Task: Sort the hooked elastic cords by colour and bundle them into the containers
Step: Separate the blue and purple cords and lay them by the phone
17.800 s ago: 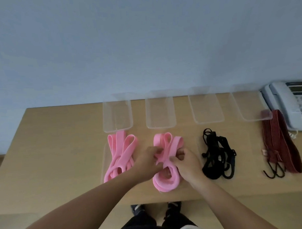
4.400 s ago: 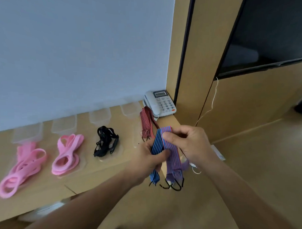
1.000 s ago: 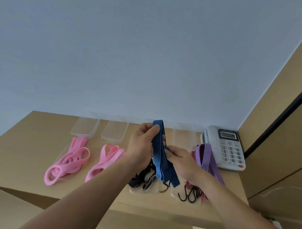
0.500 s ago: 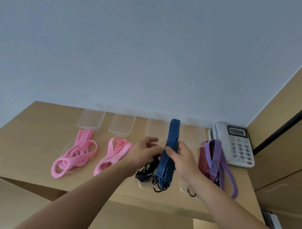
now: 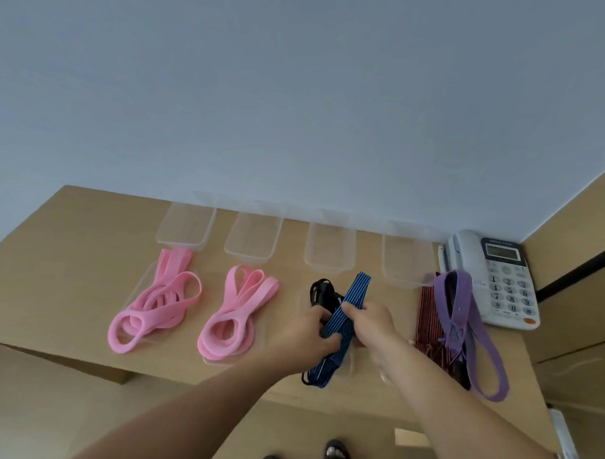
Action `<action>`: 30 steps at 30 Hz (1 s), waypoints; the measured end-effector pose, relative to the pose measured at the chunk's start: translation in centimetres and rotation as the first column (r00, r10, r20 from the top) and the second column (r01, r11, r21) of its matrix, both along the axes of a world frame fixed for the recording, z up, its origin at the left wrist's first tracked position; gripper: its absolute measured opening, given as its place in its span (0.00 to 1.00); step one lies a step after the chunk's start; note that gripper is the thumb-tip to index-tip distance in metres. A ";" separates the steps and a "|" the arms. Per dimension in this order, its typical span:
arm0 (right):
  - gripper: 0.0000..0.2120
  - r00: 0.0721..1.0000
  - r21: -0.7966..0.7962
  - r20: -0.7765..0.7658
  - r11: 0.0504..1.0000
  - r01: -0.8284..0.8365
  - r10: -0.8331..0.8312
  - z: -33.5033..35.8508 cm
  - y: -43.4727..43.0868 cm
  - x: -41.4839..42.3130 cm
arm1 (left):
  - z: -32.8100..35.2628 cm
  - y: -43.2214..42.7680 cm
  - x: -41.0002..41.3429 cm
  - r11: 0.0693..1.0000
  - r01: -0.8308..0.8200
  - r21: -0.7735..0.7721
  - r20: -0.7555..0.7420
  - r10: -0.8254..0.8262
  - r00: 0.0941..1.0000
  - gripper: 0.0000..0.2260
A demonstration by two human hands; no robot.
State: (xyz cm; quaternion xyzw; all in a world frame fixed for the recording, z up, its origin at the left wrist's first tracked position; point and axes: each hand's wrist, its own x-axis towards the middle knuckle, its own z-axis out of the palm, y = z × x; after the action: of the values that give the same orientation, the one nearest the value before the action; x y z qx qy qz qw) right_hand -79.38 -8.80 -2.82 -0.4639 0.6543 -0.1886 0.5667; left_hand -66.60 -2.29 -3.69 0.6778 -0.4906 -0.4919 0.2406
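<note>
Desk (image 5: 56,289) against wall (image 5: 290,109). Along back edge, left to right: first container (image 5: 186,226), second container (image 5: 253,238), third container (image 5: 329,247), fourth container (image 5: 406,260), then telephone (image 5: 495,281) in far right corner. Before each container, one bundle: first bundle (image 5: 153,310), second bundle (image 5: 235,314), third bundle (image 5: 322,292), fourth bundle (image 5: 427,314). Over third bundle, slantwise: single cord (image 5: 355,296), gripped between left hand (image 5: 311,335) and right hand (image 5: 369,326). Across fourth bundle, just beside telephone: loose strap (image 5: 465,313), near end toward front edge.

Light was soft and even, kinda dim, no harsh shadows or glare. Wide-angle lens bent the edges, and the whole picture looked slightly soft.
</note>
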 end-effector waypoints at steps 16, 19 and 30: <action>0.10 0.979 0.129 0.200 0.990 -0.051 0.024 0.1 -3.2 -2.9 | 1.7 -1.5 -2.8 0.986 0.011 -0.168 0.170 0.018 0.985 0.24; 0.09 0.973 0.147 0.226 0.989 0.007 -0.040 0.9 -4.1 -5.9 | 2.5 -2.9 -5.4 0.983 -0.035 -0.179 0.025 0.040 0.999 0.18; 0.09 0.992 -0.104 0.031 0.987 0.125 -0.122 -0.6 -4.2 -14.9 | -1.2 -6.7 -13.1 0.978 0.190 -0.085 0.031 -0.188 0.982 0.16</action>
State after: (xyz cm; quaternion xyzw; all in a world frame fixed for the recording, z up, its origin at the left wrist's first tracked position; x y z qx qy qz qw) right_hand -94.30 -12.98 -3.37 -0.4494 0.6638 -0.2635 0.5366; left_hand -79.70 -8.96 -4.89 0.6225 -0.5766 -0.4828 0.2166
